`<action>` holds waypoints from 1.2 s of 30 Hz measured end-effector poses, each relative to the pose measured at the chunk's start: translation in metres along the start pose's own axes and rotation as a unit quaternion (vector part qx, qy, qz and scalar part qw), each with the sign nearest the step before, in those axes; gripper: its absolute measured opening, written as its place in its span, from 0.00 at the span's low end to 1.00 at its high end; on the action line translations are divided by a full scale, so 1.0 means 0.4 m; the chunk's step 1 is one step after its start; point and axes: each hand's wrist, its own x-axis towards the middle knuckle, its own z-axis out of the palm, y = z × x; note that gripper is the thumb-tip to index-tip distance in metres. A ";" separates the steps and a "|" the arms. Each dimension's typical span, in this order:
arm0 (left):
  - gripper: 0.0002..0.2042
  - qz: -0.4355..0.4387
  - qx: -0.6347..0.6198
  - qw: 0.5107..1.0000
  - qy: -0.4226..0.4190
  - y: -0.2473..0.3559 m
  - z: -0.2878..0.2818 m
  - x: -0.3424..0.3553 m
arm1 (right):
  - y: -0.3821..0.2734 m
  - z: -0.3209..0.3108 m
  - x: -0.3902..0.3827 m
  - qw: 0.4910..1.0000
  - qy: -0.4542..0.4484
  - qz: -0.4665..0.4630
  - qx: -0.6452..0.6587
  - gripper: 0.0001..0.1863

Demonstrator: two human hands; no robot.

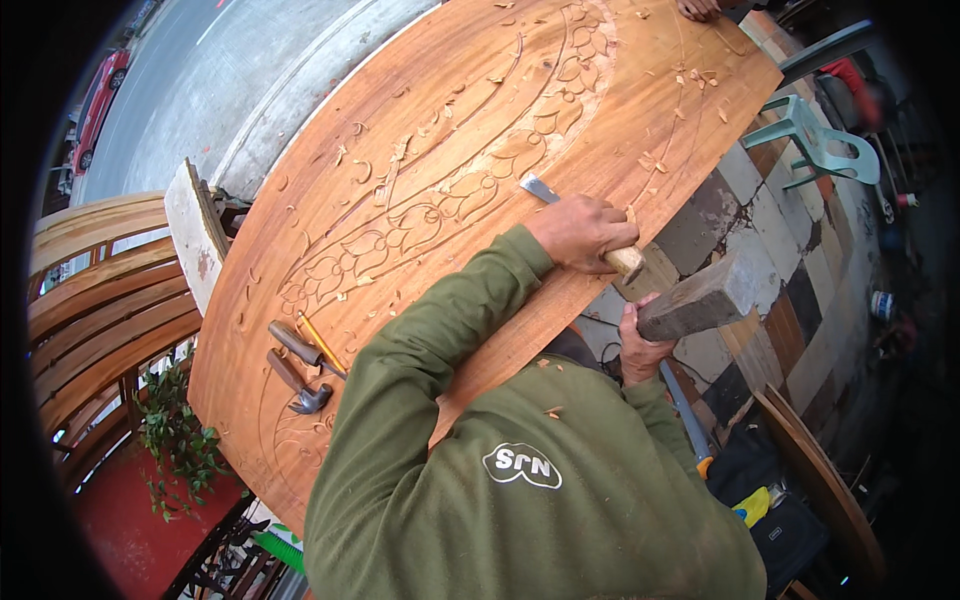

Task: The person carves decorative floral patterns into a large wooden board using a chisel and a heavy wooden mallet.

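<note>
My left hand (585, 232) is closed around a wood chisel, over the carved wooden panel (470, 330). The chisel's metal blade (540, 189) points up and left, near the carved leaf-and-flower band, and its wooden handle end (626, 263) sticks out to the right. My right hand (643, 345) is wrapped around a wooden mallet, its blocky head (705, 297) raised off the panel's near edge, apart from the chisel handle. On the panel's left part lie a claw hammer (308, 398), a wooden-handled tool (295, 343) and a yellow pencil (320, 338).
Curled wood shavings (398, 150) are scattered over the panel. Another person's hand (700, 9) rests at its far end. A light green plastic chair (820, 145) stands on the tiled floor at right. To the left are a slatted wooden bench (115, 290) and a leafy plant (180, 440).
</note>
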 end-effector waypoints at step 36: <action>0.22 0.035 -0.053 0.998 0.010 -0.027 -0.012 0.000 | 0.003 0.026 0.039 0.964 0.005 -0.113 -0.242 0.38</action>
